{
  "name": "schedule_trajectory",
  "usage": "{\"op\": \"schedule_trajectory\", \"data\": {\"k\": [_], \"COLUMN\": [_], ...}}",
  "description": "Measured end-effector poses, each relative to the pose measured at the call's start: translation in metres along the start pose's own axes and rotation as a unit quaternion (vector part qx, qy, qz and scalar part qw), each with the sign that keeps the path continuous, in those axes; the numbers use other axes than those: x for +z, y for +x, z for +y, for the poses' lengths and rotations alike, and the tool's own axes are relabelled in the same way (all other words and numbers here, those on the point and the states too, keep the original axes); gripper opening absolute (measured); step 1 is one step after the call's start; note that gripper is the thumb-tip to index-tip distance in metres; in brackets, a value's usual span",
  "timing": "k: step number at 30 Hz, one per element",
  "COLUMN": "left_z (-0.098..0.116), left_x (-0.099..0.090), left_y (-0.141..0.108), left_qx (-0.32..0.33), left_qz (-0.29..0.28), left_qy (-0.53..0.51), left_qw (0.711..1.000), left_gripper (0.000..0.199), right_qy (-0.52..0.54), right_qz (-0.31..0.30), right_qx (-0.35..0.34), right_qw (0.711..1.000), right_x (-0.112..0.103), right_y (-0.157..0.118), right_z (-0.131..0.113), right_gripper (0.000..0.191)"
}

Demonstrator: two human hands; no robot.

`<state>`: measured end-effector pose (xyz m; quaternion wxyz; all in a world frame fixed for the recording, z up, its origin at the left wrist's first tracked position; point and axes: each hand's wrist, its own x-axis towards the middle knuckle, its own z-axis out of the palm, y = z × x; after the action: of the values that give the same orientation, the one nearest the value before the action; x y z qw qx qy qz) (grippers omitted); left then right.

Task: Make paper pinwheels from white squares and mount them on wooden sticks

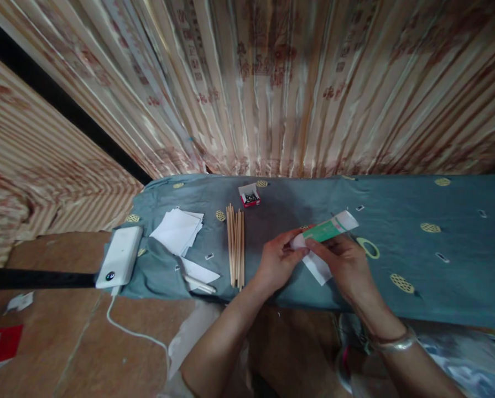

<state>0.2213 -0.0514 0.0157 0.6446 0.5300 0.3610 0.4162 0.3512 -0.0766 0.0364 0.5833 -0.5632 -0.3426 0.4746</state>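
A green-and-white squeeze tube [330, 226] is held between my two hands, tilted with its flat white end up to the right. My left hand [279, 258] is closed around its lower left end. My right hand [344, 262] grips it from below, the thumb pressed near the lower end. Just under the hands lies a piece of white paper [319, 270], partly covered by my right hand. Beside that hand shows a pale yellow-green loop [368, 248], perhaps a scissors handle; the rest of it is hidden.
Wooden sticks [235, 246] lie in a bundle left of my hands. Behind them stands an open small red-and-white box [249, 197] of dark metallic pieces. White paper sheets [177, 229] and a white power bank [120, 257] with a cable are at the left. A grey-green cloth [458, 276] covers the table.
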Motion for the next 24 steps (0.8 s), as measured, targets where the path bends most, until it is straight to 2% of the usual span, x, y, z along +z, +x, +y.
{"op": "schedule_trajectory", "data": {"k": [4,8,12,16,19,21,24], "left_z": [0.002,0.0,-0.001,0.003,0.007,0.008,0.006], "left_x": [-0.005,-0.011,-0.015,-0.022,-0.029,-0.035,-0.044], "left_y": [-0.001,-0.003,-0.004,-0.005,-0.005,-0.003,0.001], "left_qx": [-0.008,-0.018,-0.02,-0.004,0.017,0.031,0.062], "left_qz": [0.018,0.014,0.015,0.053,0.069,0.069,0.071], "left_qy": [-0.009,0.003,0.026,0.118,0.203,0.25,0.33], "left_qw": [1.0,1.0,0.999,0.992,0.977,0.965,0.939], "left_gripper": [0.041,0.038,0.031,0.037,0.03,0.023,0.023], "right_qy": [0.05,0.052,0.065,0.099,0.111,0.107,0.082], "right_qz": [-0.019,-0.042,-0.02,0.03,0.059,0.068,0.057], "right_qx": [0.034,0.044,0.045,0.046,0.049,0.056,0.051], "right_qw": [0.998,0.997,0.997,0.994,0.991,0.99,0.994], "right_x": [0.001,0.0,-0.003,-0.012,-0.021,-0.028,-0.039], "right_y": [0.001,0.003,0.008,0.015,0.02,0.021,0.023], "right_z": [0.001,0.002,0.0,-0.004,-0.006,-0.007,-0.004], "right_gripper": [0.037,0.036,0.034,0.03,0.029,0.03,0.029]}}
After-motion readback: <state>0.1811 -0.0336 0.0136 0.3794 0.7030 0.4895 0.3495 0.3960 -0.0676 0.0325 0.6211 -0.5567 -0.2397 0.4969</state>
